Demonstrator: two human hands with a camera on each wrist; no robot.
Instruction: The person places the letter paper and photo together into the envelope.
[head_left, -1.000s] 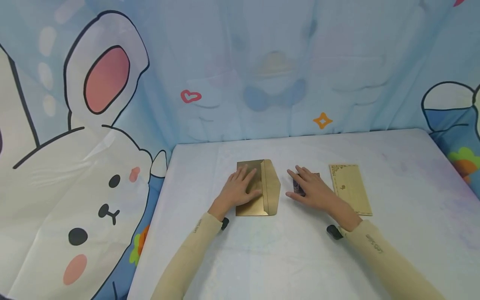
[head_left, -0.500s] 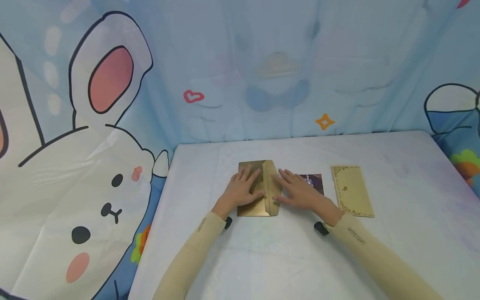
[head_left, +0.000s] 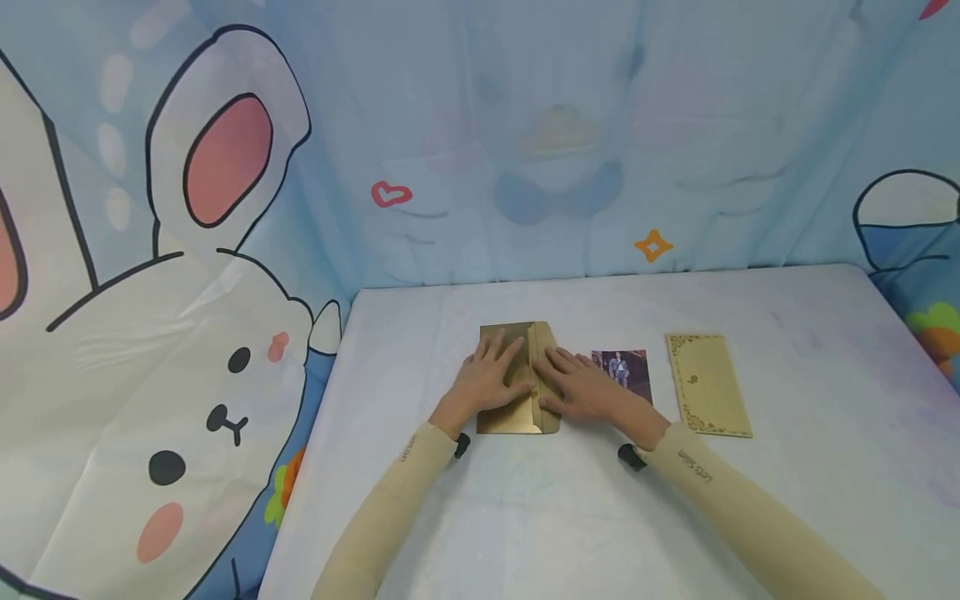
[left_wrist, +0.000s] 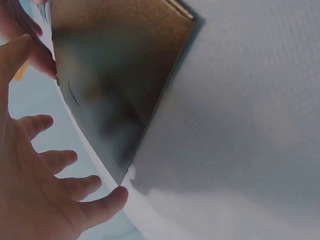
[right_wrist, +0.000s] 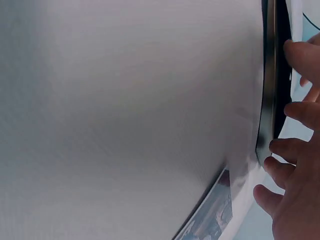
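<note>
A gold envelope (head_left: 510, 419) lies on the white-covered table, its flap (head_left: 550, 421) along the right side. My left hand (head_left: 483, 379) rests on the envelope's body with straight, spread fingers. In the left wrist view the shiny envelope (left_wrist: 120, 55) is beside those spread fingers. On the flap lie the fingers of my right hand (head_left: 585, 390), straight and spread. A dark photo (head_left: 633, 371) with a standing figure is just right of that hand, partly covered by it. The right wrist view shows the envelope edge (right_wrist: 270, 90) close to my right fingertips and the photo (right_wrist: 212, 215) below.
A pale gold card or envelope with an ornate border (head_left: 708, 383) lies to the right, past the photo. A blue curtain (head_left: 487, 125) hangs behind the table (head_left: 810, 333), and a rabbit-printed cloth (head_left: 202, 375) hangs at the left.
My right hand has moved left from over the photo onto the envelope's flap, uncovering most of the photo. My left hand stays on the envelope. The head view has shifted slightly.
</note>
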